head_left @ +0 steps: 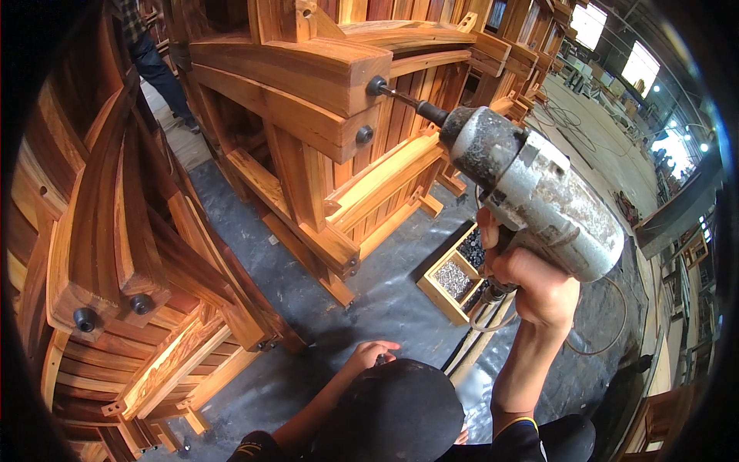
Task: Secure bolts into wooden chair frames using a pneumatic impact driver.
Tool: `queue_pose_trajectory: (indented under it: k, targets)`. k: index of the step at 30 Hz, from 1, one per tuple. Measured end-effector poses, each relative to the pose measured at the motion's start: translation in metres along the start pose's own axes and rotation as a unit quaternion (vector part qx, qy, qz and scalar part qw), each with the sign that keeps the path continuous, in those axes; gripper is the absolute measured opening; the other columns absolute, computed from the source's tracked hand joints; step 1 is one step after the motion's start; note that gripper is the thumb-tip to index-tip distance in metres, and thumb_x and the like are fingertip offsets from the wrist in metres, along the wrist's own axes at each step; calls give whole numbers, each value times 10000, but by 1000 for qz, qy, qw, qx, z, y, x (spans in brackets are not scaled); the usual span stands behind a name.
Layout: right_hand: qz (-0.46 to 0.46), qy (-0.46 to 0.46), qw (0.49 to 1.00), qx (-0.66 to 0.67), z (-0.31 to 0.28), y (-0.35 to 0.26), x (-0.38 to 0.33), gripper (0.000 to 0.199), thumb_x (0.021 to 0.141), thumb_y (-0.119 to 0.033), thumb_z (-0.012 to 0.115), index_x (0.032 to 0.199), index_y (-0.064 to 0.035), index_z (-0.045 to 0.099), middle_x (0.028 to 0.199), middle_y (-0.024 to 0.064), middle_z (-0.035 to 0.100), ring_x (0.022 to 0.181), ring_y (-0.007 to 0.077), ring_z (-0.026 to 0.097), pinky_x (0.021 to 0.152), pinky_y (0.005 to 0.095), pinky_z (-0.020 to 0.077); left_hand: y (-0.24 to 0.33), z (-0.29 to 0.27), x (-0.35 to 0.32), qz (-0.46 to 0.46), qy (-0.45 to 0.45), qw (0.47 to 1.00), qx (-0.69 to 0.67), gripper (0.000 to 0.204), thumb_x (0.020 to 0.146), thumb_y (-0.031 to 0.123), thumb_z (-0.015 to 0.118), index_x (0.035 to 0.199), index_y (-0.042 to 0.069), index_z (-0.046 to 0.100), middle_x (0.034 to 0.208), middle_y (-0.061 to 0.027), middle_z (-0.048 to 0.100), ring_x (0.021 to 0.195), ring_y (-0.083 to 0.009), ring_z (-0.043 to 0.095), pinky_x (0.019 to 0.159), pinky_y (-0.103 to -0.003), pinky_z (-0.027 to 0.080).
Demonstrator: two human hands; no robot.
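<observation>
My right hand (531, 285) is clenched around the grip of a worn grey metal impact driver (531, 192) at centre right of the frame, its bit seated on a dark bolt head (376, 85) in the reddish wooden bench frame (308, 69) up top. My left hand (372, 354) sits low at centre, fingers loose, on the dark grey floor (385, 300). A wooden tray of screws (454, 279) lies just beside my right hand.

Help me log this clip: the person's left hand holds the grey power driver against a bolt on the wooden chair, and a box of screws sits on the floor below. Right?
Not quite. The head view shows the right hand holding the power driver against the bolt on the wooden chair; the left hand is down by the floor. The box of screws is there.
</observation>
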State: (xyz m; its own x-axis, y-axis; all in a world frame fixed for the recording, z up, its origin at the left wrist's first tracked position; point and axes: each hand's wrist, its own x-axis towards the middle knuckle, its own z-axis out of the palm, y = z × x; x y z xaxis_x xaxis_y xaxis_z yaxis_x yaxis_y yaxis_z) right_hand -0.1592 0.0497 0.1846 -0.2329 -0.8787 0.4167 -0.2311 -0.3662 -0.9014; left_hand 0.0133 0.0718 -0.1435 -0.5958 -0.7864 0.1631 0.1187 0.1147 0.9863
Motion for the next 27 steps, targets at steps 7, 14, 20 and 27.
queue_pose_trajectory:
  k: [7,14,20,27]
  targets:
    - [-29,-14,999,-5,-5,8,3,348,464,63,497,805,50,565,713,109,541,577,157,483,478,244,393,18,4,9,-343,64,916,-199,316,908,264,497,964,-24,613,797,-89,636,737,-123,586,668,-244,456]
    - [-46,-28,999,5,-6,10,4,335,466,64,515,797,49,563,720,109,540,575,156,483,481,242,397,25,0,7,-321,-2,931,-175,314,903,297,533,898,-2,630,714,-39,598,640,-67,534,579,-200,425]
    - [-62,-39,996,-46,-14,12,5,300,484,53,516,781,51,562,717,114,541,547,145,480,461,233,387,17,2,10,-323,9,937,-131,334,914,295,521,801,-10,602,585,-18,528,499,-58,474,456,-196,366]
    - [125,-40,985,-114,-33,-24,39,247,593,-5,549,824,62,609,653,72,586,447,105,492,425,232,379,11,-10,21,-323,70,912,-242,304,925,256,505,805,-20,553,544,-16,458,386,-50,362,321,-192,227]
